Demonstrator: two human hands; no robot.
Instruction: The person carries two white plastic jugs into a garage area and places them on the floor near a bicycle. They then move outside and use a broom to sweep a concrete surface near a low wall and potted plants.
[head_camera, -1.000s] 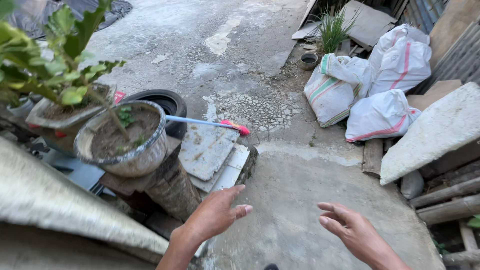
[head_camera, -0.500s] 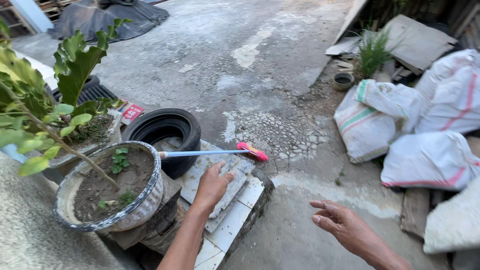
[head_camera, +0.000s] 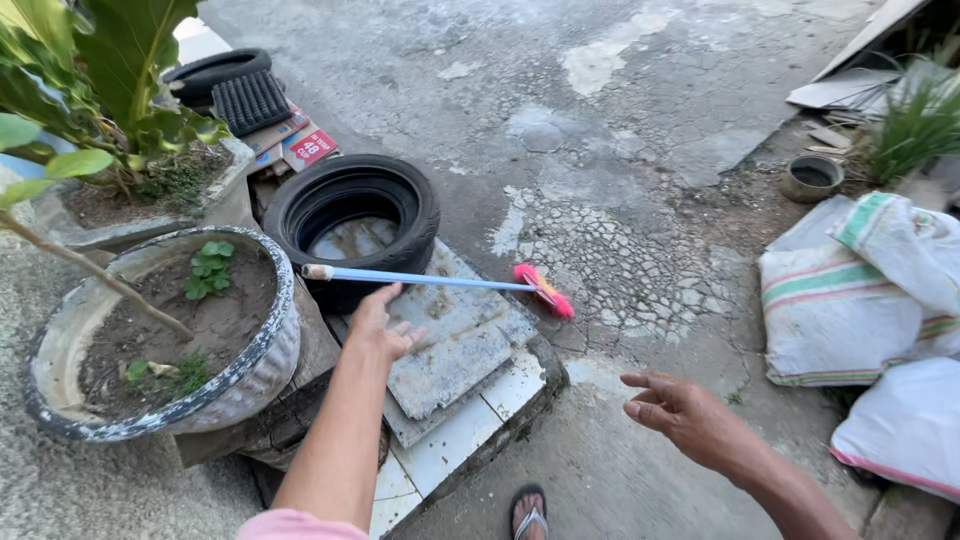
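the left hand (head_camera: 378, 328), fingers spread and holding nothing, reaches just under the blue broom handle (head_camera: 420, 279), which lies across the tyre (head_camera: 352, 225) and grey slabs (head_camera: 455, 345). it seems mid-reach; closing on the handle looks next. the right hand (head_camera: 680, 415) hangs open, empty. the soil-filled pot (head_camera: 160, 345) crowds the left.

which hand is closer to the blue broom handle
Left. The left hand reaches up just below the blue broom handle, fingertips almost at it. The right hand hangs open over the concrete, well to the right and below.
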